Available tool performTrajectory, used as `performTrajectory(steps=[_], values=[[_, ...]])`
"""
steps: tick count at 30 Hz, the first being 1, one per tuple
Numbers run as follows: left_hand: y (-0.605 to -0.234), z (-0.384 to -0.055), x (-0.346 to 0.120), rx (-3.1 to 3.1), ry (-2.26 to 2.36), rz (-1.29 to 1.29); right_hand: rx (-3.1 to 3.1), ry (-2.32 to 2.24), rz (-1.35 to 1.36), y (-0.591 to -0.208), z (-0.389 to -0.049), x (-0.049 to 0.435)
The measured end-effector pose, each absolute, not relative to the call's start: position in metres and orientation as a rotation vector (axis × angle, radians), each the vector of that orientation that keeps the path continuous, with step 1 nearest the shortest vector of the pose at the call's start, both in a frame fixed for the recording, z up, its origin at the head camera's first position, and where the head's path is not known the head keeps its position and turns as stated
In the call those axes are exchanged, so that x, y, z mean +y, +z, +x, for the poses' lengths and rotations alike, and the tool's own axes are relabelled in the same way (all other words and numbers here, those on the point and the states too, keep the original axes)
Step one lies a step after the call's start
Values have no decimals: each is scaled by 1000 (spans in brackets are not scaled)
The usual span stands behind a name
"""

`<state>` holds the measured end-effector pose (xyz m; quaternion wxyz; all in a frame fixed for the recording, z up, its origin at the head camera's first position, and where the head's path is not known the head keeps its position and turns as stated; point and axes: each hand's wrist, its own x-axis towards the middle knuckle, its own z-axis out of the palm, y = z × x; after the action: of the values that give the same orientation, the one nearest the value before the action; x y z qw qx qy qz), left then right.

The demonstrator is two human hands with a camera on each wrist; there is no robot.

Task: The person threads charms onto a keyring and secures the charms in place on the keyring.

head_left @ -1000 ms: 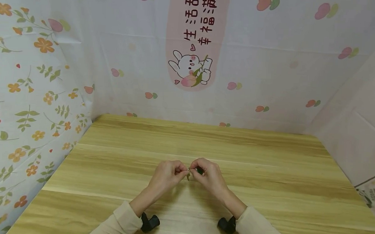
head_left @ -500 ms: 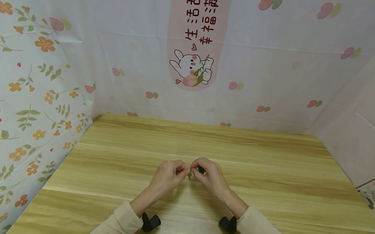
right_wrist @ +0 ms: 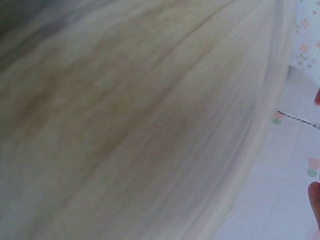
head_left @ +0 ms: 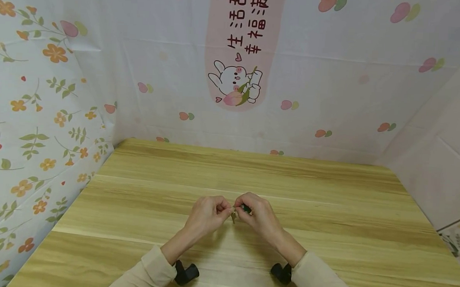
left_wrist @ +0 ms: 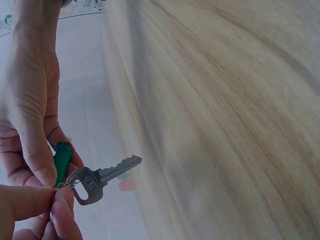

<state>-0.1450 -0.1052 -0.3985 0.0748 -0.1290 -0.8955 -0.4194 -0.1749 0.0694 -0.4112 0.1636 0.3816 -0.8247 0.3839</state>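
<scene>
A metal key (left_wrist: 92, 184) hangs by a small ring (left_wrist: 67, 186) between my two hands, just above the table; its toothed blade points away from the fingers. My left hand (head_left: 208, 214) pinches the ring between thumb and fingertips. Opposite it, almost touching, my right hand (head_left: 259, 214) pinches the ring's other side. Against the right fingers lies a green key charm (left_wrist: 62, 161) with a bit of red, partly covered by them. In the right wrist view only the key's thin blade (right_wrist: 298, 118) and some fingertips (right_wrist: 314, 197) appear at the right edge.
The hands are over a wood-grain table (head_left: 166, 170). A white printed cloth (head_left: 160, 62) hangs behind it, with a floral cloth (head_left: 47, 129) on the left. Black wrist mounts (head_left: 186, 273) stick out inward below each cuff.
The key has turned a little and hangs more plainly below the fingertips. Both hands keep their pinch and have barely moved.
</scene>
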Motion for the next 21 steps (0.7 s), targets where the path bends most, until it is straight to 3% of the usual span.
performTrajectory(steps=[21], values=[[-398, -144, -99, -2636, -1196, -320, -2394, 1267, 945, -409, -174, 62]])
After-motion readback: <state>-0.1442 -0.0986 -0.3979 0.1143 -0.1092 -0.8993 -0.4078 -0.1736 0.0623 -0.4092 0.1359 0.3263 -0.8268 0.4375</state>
